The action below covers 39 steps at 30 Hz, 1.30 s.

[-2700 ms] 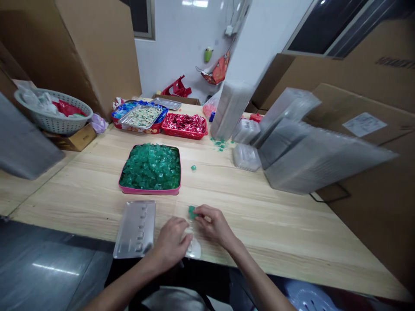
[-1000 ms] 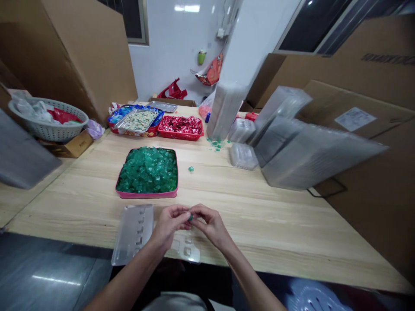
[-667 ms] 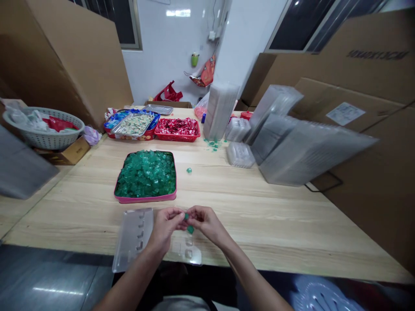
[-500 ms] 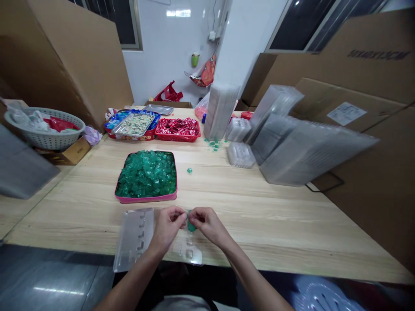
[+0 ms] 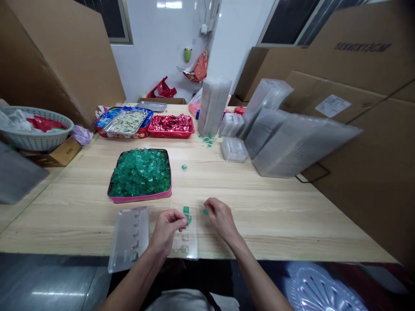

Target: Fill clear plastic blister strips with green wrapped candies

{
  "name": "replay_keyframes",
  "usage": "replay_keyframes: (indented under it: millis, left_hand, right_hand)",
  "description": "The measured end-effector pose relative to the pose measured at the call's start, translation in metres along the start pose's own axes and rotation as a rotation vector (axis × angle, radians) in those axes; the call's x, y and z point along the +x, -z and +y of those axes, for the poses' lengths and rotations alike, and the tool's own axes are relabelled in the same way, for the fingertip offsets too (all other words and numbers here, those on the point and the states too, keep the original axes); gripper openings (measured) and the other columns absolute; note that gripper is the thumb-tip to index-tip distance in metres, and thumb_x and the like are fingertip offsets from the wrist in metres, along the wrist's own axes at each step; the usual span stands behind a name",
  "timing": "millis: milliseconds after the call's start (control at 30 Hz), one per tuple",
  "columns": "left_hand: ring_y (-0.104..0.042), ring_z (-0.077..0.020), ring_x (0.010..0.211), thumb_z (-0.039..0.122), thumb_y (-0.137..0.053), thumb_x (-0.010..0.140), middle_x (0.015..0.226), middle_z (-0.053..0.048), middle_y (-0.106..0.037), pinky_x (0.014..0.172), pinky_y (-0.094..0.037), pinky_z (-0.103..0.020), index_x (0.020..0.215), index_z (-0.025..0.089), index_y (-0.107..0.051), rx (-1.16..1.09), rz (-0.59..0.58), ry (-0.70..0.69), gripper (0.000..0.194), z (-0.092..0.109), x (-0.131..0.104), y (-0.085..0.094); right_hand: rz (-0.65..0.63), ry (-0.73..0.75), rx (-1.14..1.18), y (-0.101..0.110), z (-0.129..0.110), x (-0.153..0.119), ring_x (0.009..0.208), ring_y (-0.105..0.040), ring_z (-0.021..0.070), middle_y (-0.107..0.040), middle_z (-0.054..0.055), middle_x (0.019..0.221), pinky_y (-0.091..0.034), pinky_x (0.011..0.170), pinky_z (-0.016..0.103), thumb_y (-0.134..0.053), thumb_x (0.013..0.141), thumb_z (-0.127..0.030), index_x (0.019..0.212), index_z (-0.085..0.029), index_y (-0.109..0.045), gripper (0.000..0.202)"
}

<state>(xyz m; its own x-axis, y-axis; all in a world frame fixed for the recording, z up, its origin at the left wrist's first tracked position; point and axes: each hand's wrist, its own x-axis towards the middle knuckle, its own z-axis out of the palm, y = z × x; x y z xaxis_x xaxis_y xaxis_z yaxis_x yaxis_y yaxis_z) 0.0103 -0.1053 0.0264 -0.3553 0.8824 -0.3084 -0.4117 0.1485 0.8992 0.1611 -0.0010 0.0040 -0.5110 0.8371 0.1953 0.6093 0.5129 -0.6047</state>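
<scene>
1. Green pieces [image 5: 186, 210] lie at the far end of the clear tray [image 5: 193, 237].
2. Left hand [image 5: 166, 226] has its fingertips pinched together at the nearer piece; whether they grip it, I cannot tell.
3. Right hand [image 5: 222, 217], apart from the left, pinches a loose piece [image 5: 205, 212].
4. Pink tin [image 5: 145, 197], heaped with more, stands beyond.

Both bare forearms [image 5: 139, 268] cross the worktop's [image 5: 266, 216] near edge, slanting inward. The left hand [image 5: 166, 228] is just inside that edge, thumb and index finger pinched together. The right hand [image 5: 222, 218], apart from it and slightly farther in, has its fingers curled downward.
</scene>
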Motion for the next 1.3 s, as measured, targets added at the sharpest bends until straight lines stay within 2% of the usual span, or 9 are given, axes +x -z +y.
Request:
replay_keyframes:
  millis: [167, 233, 433, 600, 767, 900, 1000, 1167, 1300]
  left_hand:
    - [-0.054, -0.0109, 0.062, 0.017, -0.076, 0.052, 0.061, -0.001, -0.065, 0.064, -0.039, -0.022, 0.063, 0.014, -0.069, -0.002, 0.003, -0.009, 0.013, 0.000, -0.001, 0.009]
    - [-0.055, -0.0117, 0.063, 0.017, -0.076, 0.052, 0.063, -0.001, -0.066, 0.065, -0.040, -0.023, 0.065, 0.014, -0.070, -0.024, -0.004, -0.002, 0.015, -0.003, 0.000, 0.008]
    - [-0.056, -0.0122, 0.066, 0.014, -0.075, 0.053, 0.066, -0.001, -0.067, 0.067, -0.040, -0.023, 0.067, 0.015, -0.070, -0.035, -0.076, 0.006, 0.015, -0.009, -0.003, 0.006]
    - [-0.048, -0.0083, 0.057, 0.009, -0.071, 0.052, 0.061, 0.003, -0.061, 0.056, -0.035, -0.020, 0.071, 0.015, -0.068, 0.048, -0.115, 0.015, 0.020, -0.007, -0.008, 0.009]
    - [-0.048, -0.0092, 0.056, 0.010, -0.069, 0.050, 0.059, 0.003, -0.058, 0.055, -0.035, -0.020, 0.071, 0.014, -0.064, 0.155, -0.193, 0.116, 0.022, -0.003, -0.010, 0.004]
    - [-0.045, -0.0085, 0.053, 0.009, -0.066, 0.047, 0.053, 0.004, -0.053, 0.053, -0.032, -0.020, 0.063, 0.014, -0.060, 0.203, -0.156, 0.153, 0.018, -0.005, -0.008, -0.002]
    - [-0.043, -0.0081, 0.053, 0.009, -0.066, 0.047, 0.053, 0.005, -0.052, 0.052, -0.031, -0.020, 0.061, 0.014, -0.058, 0.185, -0.141, 0.154, 0.017, -0.006, -0.012, -0.002]
    - [-0.040, -0.0073, 0.050, 0.010, -0.068, 0.050, 0.054, 0.005, -0.052, 0.046, -0.025, -0.019, 0.068, 0.016, -0.057, 0.105, -0.186, 0.184, 0.022, -0.006, -0.022, 0.010]
    - [-0.033, -0.0059, 0.043, 0.021, -0.075, 0.056, 0.050, 0.007, -0.047, 0.042, -0.021, -0.020, 0.065, 0.017, -0.052, 0.079, -0.243, 0.148, 0.025, -0.004, -0.009, 0.024]
  right_hand:
    - [0.089, -0.005, 0.113, 0.002, 0.013, -0.007, 0.072, -0.059, 0.0159, -0.057, 0.012, 0.110, -0.047, 0.066, 0.030, -0.046, 0.084, -0.021, 0.070, -0.016, -0.063, 0.023]
    - [0.080, -0.016, 0.336, 0.002, 0.004, -0.012, 0.072, -0.059, 0.0162, -0.060, 0.011, 0.102, -0.048, 0.063, 0.030, -0.050, 0.083, -0.025, 0.075, -0.016, -0.064, 0.018]
    - [-0.301, -0.174, 1.023, -0.007, -0.027, -0.020, 0.061, -0.055, 0.0122, -0.060, 0.000, 0.069, -0.047, 0.058, 0.025, -0.069, 0.072, -0.037, 0.077, -0.017, -0.064, 0.021]
    - [-0.272, -0.236, 1.200, -0.016, -0.031, -0.032, 0.058, -0.051, 0.0105, -0.059, 0.001, 0.076, -0.043, 0.050, 0.021, -0.072, 0.069, -0.037, 0.069, -0.017, -0.060, 0.024]
    - [-0.141, -0.230, 1.001, -0.023, -0.034, -0.051, 0.056, -0.052, 0.0122, -0.055, -0.001, 0.065, -0.045, 0.053, 0.024, -0.060, 0.080, -0.032, 0.072, -0.018, -0.053, 0.017]
    - [0.116, -0.008, 0.557, -0.036, -0.038, -0.059, 0.066, -0.054, 0.0144, -0.054, 0.002, 0.074, -0.045, 0.062, 0.027, -0.045, 0.086, -0.019, 0.078, -0.020, -0.049, 0.009]
    - [0.210, 0.114, 0.370, -0.042, -0.035, -0.051, 0.066, -0.055, 0.0144, -0.053, 0.003, 0.075, -0.044, 0.064, 0.026, -0.039, 0.087, -0.012, 0.081, -0.020, -0.047, 0.012]
    - [0.322, 0.009, 0.320, -0.030, -0.009, -0.006, 0.055, -0.052, 0.0132, -0.052, -0.001, 0.063, -0.042, 0.055, 0.024, -0.041, 0.087, -0.020, 0.076, -0.020, -0.046, 0.012]
    - [0.242, -0.060, 0.374, -0.013, 0.015, 0.064, 0.047, -0.051, 0.0121, -0.051, -0.004, 0.051, -0.039, 0.049, 0.022, -0.051, 0.083, -0.030, 0.064, -0.020, -0.047, 0.022]
